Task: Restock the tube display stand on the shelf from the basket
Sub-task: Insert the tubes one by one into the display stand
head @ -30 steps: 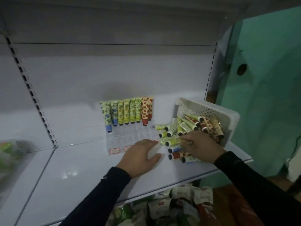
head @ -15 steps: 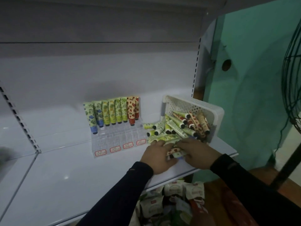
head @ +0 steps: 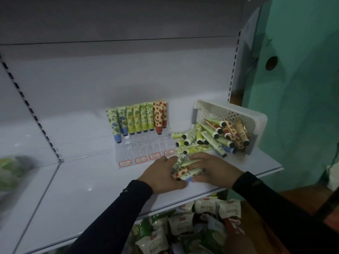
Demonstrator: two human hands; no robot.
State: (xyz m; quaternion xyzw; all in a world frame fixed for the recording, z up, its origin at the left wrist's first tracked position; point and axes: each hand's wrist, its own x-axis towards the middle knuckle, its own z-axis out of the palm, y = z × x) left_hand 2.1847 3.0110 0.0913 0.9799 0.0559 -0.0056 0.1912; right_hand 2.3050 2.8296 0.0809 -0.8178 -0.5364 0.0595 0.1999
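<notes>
Your left hand (head: 163, 174) and right hand (head: 214, 168) hold a bunch of tubes (head: 185, 169) together near the shelf's (head: 73, 189) front edge.

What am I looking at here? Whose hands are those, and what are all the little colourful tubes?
There is no machine here. A person wears a camera on their head, so the picture looks down at their own two hands, as if you were them. They stand at a white shop shelf. On it is a clear display stand with a back row of tubes standing upright; its front rows are empty. To the right, a white basket lies tipped on its side, and more tubes spill out of it. The left hand and right hand are close together, gathering a small bunch of tubes between them, probably to put into the stand.
</notes>
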